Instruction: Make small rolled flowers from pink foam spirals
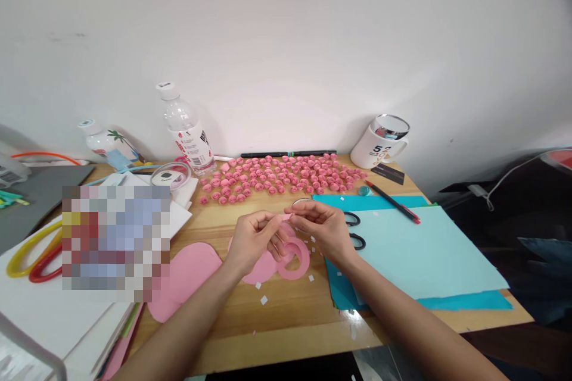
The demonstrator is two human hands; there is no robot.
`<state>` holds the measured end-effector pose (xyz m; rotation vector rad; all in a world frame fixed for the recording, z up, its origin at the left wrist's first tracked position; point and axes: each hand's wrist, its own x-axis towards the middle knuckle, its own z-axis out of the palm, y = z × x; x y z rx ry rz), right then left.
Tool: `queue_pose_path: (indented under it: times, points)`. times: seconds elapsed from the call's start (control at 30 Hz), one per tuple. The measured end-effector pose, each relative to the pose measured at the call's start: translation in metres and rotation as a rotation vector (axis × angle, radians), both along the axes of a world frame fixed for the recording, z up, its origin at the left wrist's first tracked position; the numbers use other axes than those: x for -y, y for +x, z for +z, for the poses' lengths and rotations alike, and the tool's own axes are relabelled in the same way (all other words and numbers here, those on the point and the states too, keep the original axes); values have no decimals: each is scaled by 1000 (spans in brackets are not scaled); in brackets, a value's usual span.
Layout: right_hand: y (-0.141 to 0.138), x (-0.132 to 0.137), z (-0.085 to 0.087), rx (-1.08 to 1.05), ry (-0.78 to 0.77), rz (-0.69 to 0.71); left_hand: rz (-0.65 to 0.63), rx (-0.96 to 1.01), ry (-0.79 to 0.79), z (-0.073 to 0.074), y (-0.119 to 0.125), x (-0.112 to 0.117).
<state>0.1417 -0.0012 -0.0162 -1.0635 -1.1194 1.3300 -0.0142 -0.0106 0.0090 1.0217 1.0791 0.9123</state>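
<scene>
While both hands meet over the middle of the wooden surface (pixel 286 315), the left hand (pixel 255 239) and right hand (pixel 322 226) pinch the tip of a pink paper strip (pixel 286 218) between narrow fingertips, and the strip curls down into a spiral loop (pixel 295 257) hanging just under the hands. At 12 o'clock from the hands, a wide scatter of small rolled pink paper roses (pixel 281 177) covers the back of the surface, with a black pen (pixel 288 154) lying along the wall behind them. At 10 o'clock stands a clear plastic bottle (pixel 185 131), tilted, with a tape roll (pixel 171 176) near its foot. At 2 o'clock sits a white mug (pixel 379 144) with a shiny lid, and a red pen (pixel 393 202) lies slantwise near it. Right at 3 o'clock, black scissors (pixel 355 230) rest partly hidden behind the right hand, on smooth light-blue paper sheets (pixel 424 256). At 8 o'clock lies a flat pink cut-out (pixel 185 277), and tiny white paper scraps (pixel 263 299) dot the wood.
</scene>
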Motion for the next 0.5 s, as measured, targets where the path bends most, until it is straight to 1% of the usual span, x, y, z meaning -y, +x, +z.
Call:
queue_pose_path:
  times: [0.17, 0.33, 0.5]
  points:
    - [0, -1, 0, 5, 14, -6, 17, -8, 0, 2, 0, 0]
    - [0, -3, -3, -35, -12, 11, 18, 9, -21, 2, -1, -1]
    - [0, -5, -8, -106, -92, 14, 22, 26, -34, 2, 0, 0]
